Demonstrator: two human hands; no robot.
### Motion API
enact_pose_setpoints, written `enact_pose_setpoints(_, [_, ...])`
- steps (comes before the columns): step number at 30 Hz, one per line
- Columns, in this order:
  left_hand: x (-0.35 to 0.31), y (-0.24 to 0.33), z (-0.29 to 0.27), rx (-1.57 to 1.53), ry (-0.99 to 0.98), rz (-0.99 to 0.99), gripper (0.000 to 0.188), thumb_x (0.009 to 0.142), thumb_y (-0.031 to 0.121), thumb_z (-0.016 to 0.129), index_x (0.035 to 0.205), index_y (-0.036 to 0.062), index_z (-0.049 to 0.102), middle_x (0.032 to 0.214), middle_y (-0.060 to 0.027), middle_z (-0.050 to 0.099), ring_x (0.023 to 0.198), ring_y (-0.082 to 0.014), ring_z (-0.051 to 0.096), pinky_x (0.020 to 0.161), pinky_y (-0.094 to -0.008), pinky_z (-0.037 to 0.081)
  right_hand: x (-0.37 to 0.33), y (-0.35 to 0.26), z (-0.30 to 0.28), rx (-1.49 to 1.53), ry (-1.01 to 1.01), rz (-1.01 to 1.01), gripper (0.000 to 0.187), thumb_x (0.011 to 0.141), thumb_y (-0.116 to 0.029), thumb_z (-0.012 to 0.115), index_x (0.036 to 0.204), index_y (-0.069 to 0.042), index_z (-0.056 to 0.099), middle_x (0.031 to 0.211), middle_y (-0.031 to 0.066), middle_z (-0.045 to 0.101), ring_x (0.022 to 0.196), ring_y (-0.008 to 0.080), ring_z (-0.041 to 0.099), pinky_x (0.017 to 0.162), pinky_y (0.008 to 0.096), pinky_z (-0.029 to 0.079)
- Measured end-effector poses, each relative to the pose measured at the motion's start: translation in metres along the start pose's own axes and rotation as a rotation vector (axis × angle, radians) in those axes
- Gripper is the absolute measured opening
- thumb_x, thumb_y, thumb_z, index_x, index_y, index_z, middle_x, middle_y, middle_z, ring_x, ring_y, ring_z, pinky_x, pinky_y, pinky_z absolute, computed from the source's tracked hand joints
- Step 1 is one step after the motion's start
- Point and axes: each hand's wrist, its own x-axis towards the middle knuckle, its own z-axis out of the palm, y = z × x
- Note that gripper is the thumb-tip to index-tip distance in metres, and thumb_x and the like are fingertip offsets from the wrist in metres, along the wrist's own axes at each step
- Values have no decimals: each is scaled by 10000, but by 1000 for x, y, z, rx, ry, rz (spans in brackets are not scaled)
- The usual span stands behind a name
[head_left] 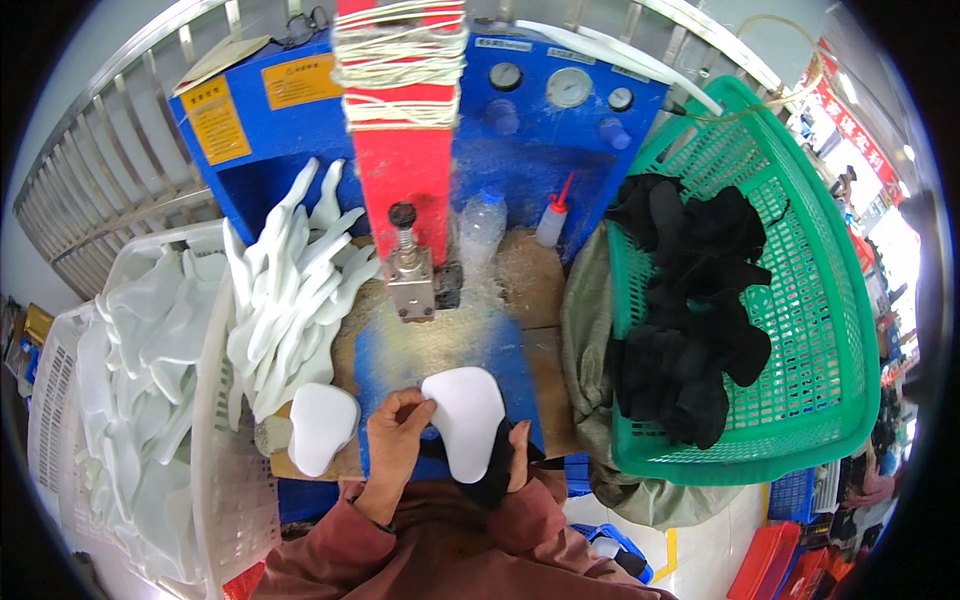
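A white insole-shaped foam piece (465, 415) is held upright in front of me, its broad end up and its narrow end down. The fingertips of my left hand (397, 432) pinch its left edge. Behind and below the narrow end bunches a black fabric piece (490, 485), gripped by my right hand (519, 455); most of those fingers are hidden. Another white insole (323, 428) lies flat left of my left hand. Just beyond the held insole is the machine's metal head (411, 285), mounted under a red arm (403, 185) wound with cord.
Many white insoles (290, 300) are stacked at the left, beside a white basket (210, 400) full of more. A green basket (740, 455) with black fabric pieces (690, 310) stands at the right. A plastic bottle (483, 225) and a red-tipped squeeze bottle (551, 222) stand by the blue machine housing (540, 130).
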Motion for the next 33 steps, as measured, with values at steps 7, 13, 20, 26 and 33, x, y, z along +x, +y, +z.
enact_pose_setpoints(7, [5, -8, -7, -183, -17, -60, 118, 896, -52, 733, 966, 36, 696, 812, 7, 675, 672, -56, 573, 616, -212, 462, 1, -4, 6, 204, 45, 33, 872, 1012, -725, 359, 1520, -21, 436, 1398, 110, 602, 1234, 219, 618, 1023, 344, 507])
enact_pose_setpoints(13, [8, -14, -9, -230, -43, -14, 221, 905, -89, 702, 1010, 90, 627, 793, 37, 617, 652, -44, 539, 605, -193, 433, 3, -4, 5, 348, -111, -11, 732, 1079, -599, 339, 1520, -21, 425, 1417, 136, 585, 1266, 244, 601, 1092, 372, 471])
enact_pose_setpoints(20, [25, -3, -13, -128, -141, -53, 255, 930, -84, 652, 1151, 41, 627, 1048, -71, 701, 893, -112, 653, 795, -237, 515, 16, 12, -8, -74, 86, -11, 666, 1112, -520, 330, 1499, 6, 459, 1417, 106, 574, 1281, 203, 563, 1104, 351, 443])
enact_pose_setpoints(26, [10, 32, 10, 809, -81, 637, 532, 1018, 190, 556, 1487, -41, 461, 1500, -252, 504, 1426, -411, 436, 1184, -466, 318, -11, -8, 24, -26, -53, -16, 664, 1108, -507, 362, 1557, -20, 386, 1498, 131, 514, 1336, 230, 528, 1120, 364, 431])
enact_pose_setpoints(33, [-32, 9, 62, 884, -218, 790, 620, 1063, 365, 475, 1537, -23, 380, 1621, -294, 284, 1484, -520, 267, 1201, -569, 227, 7, 7, 29, 35, 183, -265, 612, 1105, -453, 440, 1556, -42, 385, 1555, 72, 435, 1406, 189, 422, 1174, 310, 334])
